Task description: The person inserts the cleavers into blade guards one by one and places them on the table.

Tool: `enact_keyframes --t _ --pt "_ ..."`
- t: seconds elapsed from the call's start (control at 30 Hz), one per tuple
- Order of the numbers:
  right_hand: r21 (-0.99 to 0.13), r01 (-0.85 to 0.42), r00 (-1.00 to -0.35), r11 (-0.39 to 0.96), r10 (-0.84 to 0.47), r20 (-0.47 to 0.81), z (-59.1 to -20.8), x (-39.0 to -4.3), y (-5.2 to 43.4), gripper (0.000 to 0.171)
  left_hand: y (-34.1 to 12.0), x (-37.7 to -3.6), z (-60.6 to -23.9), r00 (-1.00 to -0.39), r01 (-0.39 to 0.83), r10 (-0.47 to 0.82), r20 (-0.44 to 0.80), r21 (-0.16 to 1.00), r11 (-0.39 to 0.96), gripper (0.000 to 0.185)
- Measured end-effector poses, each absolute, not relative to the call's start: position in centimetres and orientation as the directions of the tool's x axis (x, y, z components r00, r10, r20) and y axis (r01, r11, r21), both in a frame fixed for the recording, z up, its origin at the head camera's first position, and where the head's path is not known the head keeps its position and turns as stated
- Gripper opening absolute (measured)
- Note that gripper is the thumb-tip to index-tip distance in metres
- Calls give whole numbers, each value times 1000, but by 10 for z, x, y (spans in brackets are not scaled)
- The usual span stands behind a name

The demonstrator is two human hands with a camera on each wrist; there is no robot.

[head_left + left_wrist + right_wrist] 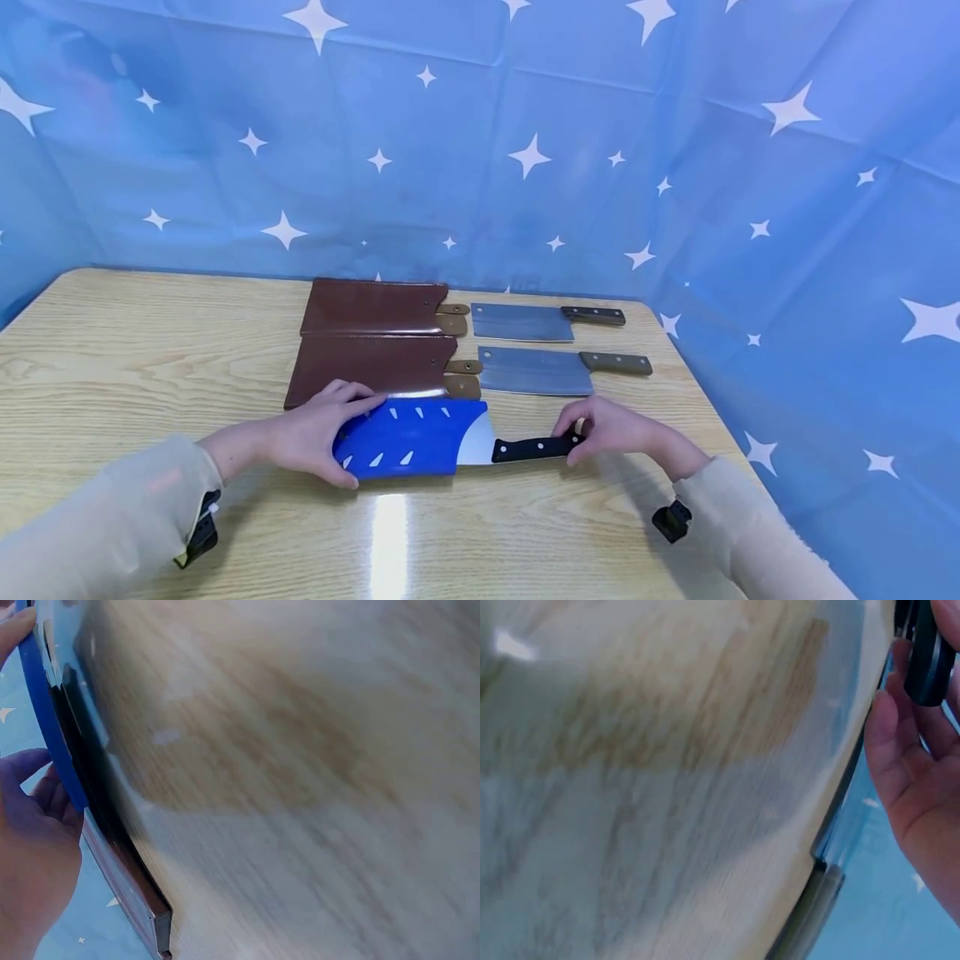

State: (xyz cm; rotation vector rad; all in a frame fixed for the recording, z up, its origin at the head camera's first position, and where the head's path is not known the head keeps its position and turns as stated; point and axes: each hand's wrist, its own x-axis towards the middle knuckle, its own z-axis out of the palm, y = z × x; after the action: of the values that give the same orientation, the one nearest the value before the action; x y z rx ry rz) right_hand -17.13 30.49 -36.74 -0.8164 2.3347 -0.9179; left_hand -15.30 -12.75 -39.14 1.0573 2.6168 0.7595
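Your blue plastic blade sheath (408,437) half-covers the black-handled cleaver (525,449), lying at 6 o'clock on the wooden tabletop (112,375). Your left hand (311,433) grips the sheath; your right hand (611,429) apparently pinches the handle.

Head view looks down across the table (150,350); both wrist views skim its surface closely.

A blue cloth (570,150) printed with white stars hangs behind and to the right of a light wooden table (135,367), creased in straight fold lines. The tabletop shows pale grain and a bright glare (390,533) from overhead light near its front edge.
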Motion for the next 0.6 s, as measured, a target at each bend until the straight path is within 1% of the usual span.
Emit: enact_keyframes --t 0.23,0.47,0.6 --pt "-726 -372 -663 578 -713 -228 -375 -169 300 26 -127 -147 -396 -691 621 722 -2 509 596 97" --pt "-682 -367 -675 633 -685 -272 -374 -166 296 28 -127 -147 -397 -688 641 725 -4 464 611 99" --pt "-669 -383 -672 636 -689 -270 -373 -164 297 26 -128 -148 -395 -694 647 720 11 448 617 99"
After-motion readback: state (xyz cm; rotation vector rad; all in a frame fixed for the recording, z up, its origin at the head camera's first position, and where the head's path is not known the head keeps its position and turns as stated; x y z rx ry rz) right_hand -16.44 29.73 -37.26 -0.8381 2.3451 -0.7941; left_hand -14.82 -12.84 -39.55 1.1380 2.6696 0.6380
